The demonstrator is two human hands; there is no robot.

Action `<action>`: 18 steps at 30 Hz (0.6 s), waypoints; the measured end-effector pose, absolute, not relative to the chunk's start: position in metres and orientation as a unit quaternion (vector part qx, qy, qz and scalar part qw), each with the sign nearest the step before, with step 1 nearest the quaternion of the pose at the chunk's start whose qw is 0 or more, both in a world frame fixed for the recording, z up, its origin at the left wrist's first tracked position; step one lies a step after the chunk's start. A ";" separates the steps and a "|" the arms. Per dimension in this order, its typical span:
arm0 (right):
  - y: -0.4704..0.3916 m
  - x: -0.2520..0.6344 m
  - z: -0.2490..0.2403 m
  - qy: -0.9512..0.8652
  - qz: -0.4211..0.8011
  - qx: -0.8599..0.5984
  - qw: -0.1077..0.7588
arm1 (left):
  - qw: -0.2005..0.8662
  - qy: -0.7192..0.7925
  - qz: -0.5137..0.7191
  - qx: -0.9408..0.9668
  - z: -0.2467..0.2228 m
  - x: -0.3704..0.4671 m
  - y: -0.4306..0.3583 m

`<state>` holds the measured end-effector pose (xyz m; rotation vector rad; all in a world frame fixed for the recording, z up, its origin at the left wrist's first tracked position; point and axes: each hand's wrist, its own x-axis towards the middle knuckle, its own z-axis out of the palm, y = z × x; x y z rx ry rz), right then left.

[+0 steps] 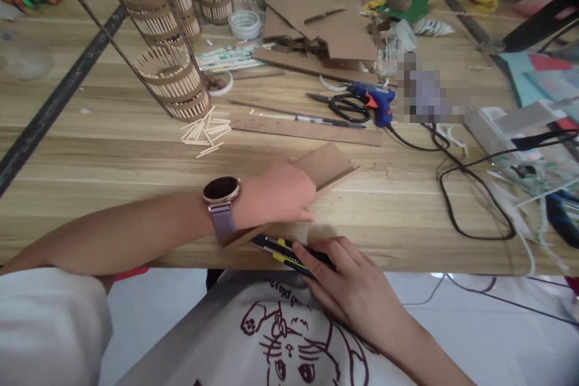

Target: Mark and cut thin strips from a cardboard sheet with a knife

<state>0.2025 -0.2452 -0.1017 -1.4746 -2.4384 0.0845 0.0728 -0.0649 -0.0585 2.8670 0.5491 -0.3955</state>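
My left hand (278, 193), with a watch at the wrist, is closed over a brown cardboard strip (328, 164) and presses it against the table. The strip lies at a slant, and one long edge stands up like a folded lip. Most of my left fingers are hidden under the hand. In my right hand (348, 271) is a yellow and black box cutter (284, 254), gripped by its handle near the table's front edge. Its blade end points left, close to the lower end of the cardboard strip.
Short wooden sticks (205, 132) lie beside a stick-and-cardboard basket (176, 87). A flat cardboard strip (307, 129) with a pen (330, 121) is ahead. Beyond are black scissors (348, 107), a blue glue gun (382, 102) and cardboard sheets (316, 12). Cables (474, 235) loop at right.
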 end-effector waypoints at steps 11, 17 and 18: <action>-0.253 0.236 -0.093 -0.815 0.018 -0.558 0.153 | 0.214 0.197 -0.186 0.939 -0.051 0.067 -0.049; -0.247 0.220 -0.099 -0.807 -0.019 -0.572 0.149 | 0.239 0.179 -0.207 0.931 -0.048 0.066 -0.045; -0.246 0.216 -0.100 -0.809 -0.017 -0.569 0.148 | 0.243 0.176 -0.208 0.931 -0.048 0.065 -0.044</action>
